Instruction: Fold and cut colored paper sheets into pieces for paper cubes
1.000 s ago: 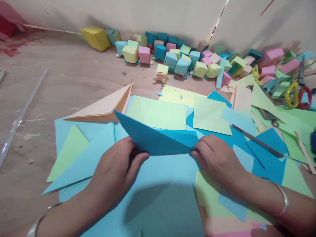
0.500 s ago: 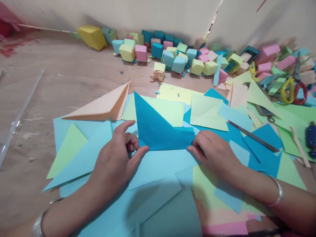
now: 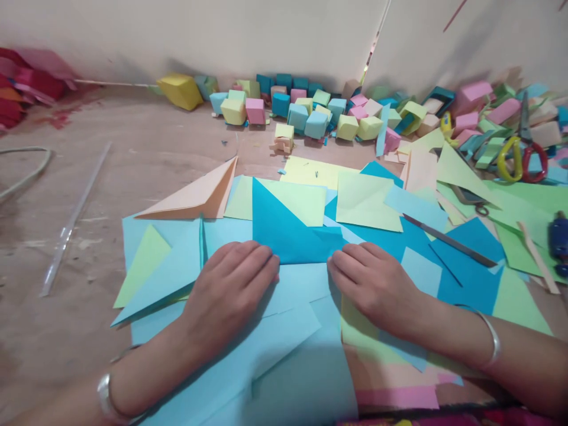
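Note:
A dark blue paper [image 3: 284, 231], folded into a triangle with its point up, lies on a pile of light blue sheets [image 3: 284, 355]. My left hand [image 3: 231, 284] rests palm down with its fingers flat on the fold's lower left corner. My right hand [image 3: 373, 284] lies flat too, its fingertips on the lower right corner. Neither hand grips anything. Each wrist wears a silver bangle.
A folded peach triangle [image 3: 195, 198] lies behind on the left. Green, yellow and blue sheets spread to the right, with a thin metal strip [image 3: 448, 239], scissors [image 3: 517, 157] and a blue-handled tool [image 3: 559, 239]. Several paper cubes [image 3: 306, 112] line the wall. A clear plastic strip [image 3: 73, 222] lies at the left.
The blue paper's long left point was folded upright, and both hands went from pinching its lower edge to pressing flat on it. The camera tipped slightly left.

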A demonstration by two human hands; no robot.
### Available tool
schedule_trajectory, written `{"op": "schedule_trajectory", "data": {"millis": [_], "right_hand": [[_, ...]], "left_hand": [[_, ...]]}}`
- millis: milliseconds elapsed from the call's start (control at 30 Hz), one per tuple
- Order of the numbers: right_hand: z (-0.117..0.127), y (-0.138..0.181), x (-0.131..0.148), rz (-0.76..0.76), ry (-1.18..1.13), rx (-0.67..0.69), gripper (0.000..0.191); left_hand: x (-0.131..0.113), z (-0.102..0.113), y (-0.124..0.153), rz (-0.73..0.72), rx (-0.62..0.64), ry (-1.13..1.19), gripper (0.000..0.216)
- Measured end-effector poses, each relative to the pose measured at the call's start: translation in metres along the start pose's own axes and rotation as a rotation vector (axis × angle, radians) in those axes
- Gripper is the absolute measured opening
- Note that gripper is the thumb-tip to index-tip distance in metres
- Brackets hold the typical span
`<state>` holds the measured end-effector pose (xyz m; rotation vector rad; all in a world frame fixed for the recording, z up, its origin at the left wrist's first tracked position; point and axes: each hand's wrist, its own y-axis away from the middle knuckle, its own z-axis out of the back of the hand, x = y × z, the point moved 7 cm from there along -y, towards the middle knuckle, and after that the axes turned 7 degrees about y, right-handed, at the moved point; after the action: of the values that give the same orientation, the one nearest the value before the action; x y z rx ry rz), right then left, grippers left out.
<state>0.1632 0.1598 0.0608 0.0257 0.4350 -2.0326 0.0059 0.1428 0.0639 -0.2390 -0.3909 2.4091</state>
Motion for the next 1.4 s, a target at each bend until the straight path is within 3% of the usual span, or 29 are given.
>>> {"op": "schedule_trajectory", "data": {"millis": [67,200,300,433,633,800,967,1200,1300,1400], "right_hand": [[-0.001,0.000,-0.001,0.003,0.020,-0.001,0.028],[-0.002,0.002,-0.004,0.018,0.074,-0.057,0.028],[-0.004,0.004,-0.007,0.014,0.087,-0.076,0.028],[-0.004,0.005,-0.008,0.012,0.120,-0.101,0.030],[-0.007,0.007,-0.007,0.011,0.147,-0.105,0.031],[-0.008,0.007,-0.006,0.024,0.161,-0.123,0.034],[-0.010,0.008,-0.006,0.027,0.173,-0.123,0.034],[-0.013,0.009,-0.004,0.032,0.207,-0.119,0.033],[-0.012,0.009,-0.004,0.043,0.213,-0.133,0.033],[-0.012,0.009,-0.004,0.046,0.216,-0.135,0.033]], "left_hand": [[-0.018,-0.010,-0.005,-0.051,0.080,0.012,0.033],[-0.049,-0.041,-0.019,-0.047,0.281,0.170,0.086],[-0.055,-0.054,-0.023,0.053,0.347,0.202,0.095],[-0.046,-0.050,-0.012,0.150,0.340,0.164,0.091],[-0.018,-0.030,0.028,0.246,0.308,0.050,0.080],[-0.012,-0.024,0.046,0.303,0.309,-0.047,0.074],[-0.003,-0.014,0.049,0.391,0.202,-0.074,0.077],[0.005,0.024,0.034,0.468,-0.050,0.032,0.036],[0.018,0.026,0.029,0.590,-0.024,0.074,0.027],[0.037,0.012,0.026,0.747,0.105,0.156,0.023]]}}
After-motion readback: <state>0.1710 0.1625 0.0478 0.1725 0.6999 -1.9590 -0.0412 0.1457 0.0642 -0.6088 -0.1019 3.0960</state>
